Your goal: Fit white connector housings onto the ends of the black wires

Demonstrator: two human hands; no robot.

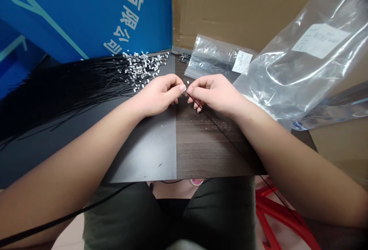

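My left hand [159, 95] and my right hand [214, 93] meet over the middle of a dark board [189, 146], fingertips almost touching. My left hand pinches a small white tag [186, 83] between thumb and forefinger. In the closed fingers of my right hand is a thin black cable tie [227, 137], which runs back along my right forearm past the board's near edge. To the left lies a spread bundle of black ties [63, 89] whose ends carry several white tags [140, 68].
A blue carton [86, 12] stands at the back left and a brown cardboard box [238, 8] behind. A small clear bag with black parts [212, 56] and a large clear plastic bag [310, 58] lie at the right. A red stool [276, 219] shows below.
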